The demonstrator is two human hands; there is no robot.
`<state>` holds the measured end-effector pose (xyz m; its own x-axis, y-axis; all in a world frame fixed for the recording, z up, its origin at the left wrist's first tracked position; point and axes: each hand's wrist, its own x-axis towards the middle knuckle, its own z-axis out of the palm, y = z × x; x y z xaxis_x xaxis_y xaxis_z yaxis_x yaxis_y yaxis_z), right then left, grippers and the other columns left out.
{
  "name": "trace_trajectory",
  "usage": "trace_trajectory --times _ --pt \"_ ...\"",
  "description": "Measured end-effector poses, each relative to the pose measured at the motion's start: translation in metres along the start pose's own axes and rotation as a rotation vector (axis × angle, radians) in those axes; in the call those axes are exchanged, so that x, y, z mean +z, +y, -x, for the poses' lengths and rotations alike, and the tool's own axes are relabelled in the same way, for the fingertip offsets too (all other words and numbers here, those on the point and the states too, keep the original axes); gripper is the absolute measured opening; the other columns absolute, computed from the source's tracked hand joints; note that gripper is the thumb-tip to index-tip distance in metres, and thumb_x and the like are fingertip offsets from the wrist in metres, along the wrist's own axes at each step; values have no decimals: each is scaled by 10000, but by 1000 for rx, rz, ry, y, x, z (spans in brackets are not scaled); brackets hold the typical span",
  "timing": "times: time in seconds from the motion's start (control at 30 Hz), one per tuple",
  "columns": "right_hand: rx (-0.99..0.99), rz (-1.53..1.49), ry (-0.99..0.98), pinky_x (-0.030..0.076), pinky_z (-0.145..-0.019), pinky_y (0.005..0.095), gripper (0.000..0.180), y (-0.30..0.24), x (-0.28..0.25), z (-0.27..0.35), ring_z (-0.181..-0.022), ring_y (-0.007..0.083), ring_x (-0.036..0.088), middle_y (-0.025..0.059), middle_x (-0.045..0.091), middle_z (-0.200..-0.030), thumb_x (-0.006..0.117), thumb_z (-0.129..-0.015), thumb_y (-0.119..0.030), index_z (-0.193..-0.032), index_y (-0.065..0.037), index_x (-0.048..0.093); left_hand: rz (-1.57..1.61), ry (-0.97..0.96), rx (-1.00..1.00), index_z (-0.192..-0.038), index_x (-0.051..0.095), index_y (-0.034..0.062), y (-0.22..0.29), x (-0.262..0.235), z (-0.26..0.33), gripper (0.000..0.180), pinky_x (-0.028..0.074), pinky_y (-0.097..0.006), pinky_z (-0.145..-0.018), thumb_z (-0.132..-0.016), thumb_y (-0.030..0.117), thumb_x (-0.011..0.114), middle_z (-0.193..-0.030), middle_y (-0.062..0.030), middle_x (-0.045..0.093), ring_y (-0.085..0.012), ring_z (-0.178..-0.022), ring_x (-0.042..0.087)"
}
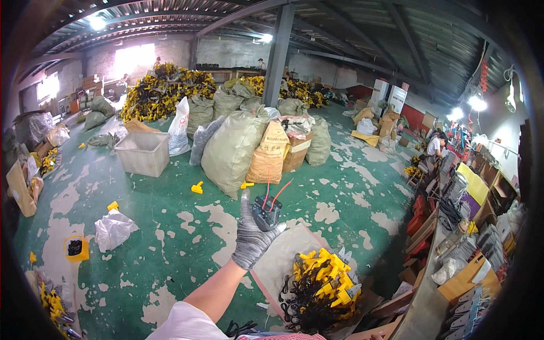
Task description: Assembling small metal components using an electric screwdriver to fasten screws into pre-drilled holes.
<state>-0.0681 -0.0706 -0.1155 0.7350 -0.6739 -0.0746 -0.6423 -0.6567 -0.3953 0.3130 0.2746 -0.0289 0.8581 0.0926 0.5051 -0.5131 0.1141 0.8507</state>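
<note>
Left hand (251,238), in a grey knit glove, raised at mid-frame with the bare forearm rising from the lower edge; grip clamped on a small dark metal part (266,213) held between thumb and fingers. Two thin red wires (277,195) standing up out of the top of that part, one near upright, one leaning right. Part held well above the green painted floor (170,226), worn to pale patches.

Right hand out of view; state of its grip not to be told.

Just below and right of the held part: a flat sheet of brown cardboard (280,258) on the floor, bearing a heap of yellow plastic pieces tangled with black cables (323,286).

Beyond the hand: large greenish woven sacks (232,147), a tan sack (269,153) and an open cardboard box (297,150). Left of these, a pale plastic crate (143,152). Near left: a crumpled white plastic bag (113,228) and a small yellow container with dark contents (75,248). At the back, long heaps of yellow-and-black pieces (164,90). Along the right edge, a bench (430,294) crowded with tools and boxes, with a seated person (436,144) well beyond it.
</note>
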Motion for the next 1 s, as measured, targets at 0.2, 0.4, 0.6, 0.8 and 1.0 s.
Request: trace_trajectory --times 0.2,0.4,0.6,0.8,1.0 --pt "2 24 0 511 -887 432 371 -4 -3 4 -998 379 660 232 686 -1041 600 -906 -295 -1161 -31 657 -9 1 -9 -1519 3 95 8 -4 4 1197 507 -326 -927 -668 12 841 -1228 -116 516 -183 -1050 564" --pt "-58 44 79 505 -884 455 344 -15 -5 18 -989 399 653 238 685 -1023 586 -916 -279 -1131 -25 670 43 -10 -16 -1511 65 77 18 -4 2 1136 508 -318 -915 -686 43 845 -1231 -99 525 -170 -1068 552" --pt "57 -119 -118 520 -898 390 494 36 13 -9 -1030 311 660 203 675 -1100 781 -763 -319 -1152 -42 656 139 -389 -22 -1325 401 54 20 77 38 813 509 -313 -884 -658 58 866 -1177 -72 565 -154 -1057 561" --pt "-197 -347 -12 506 -911 416 364 -19 2 19 -1036 352 638 191 663 -1131 587 -903 -235 -1204 -32 619 412 -991 -309 -1204 470 66 18 167 129 791 483 -324 -881 -581 189 941 -1050 -31 564 -158 -967 561" --pt "255 -342 112 513 -852 452 395 17 -35 147 -973 387 638 195 671 -1056 560 -933 -347 -1191 -54 623 342 -1462 277 -1262 459 21 52 319 253 957 446 -437 -892 -523 410 927 -1063 -134 548 -322 -982 523"
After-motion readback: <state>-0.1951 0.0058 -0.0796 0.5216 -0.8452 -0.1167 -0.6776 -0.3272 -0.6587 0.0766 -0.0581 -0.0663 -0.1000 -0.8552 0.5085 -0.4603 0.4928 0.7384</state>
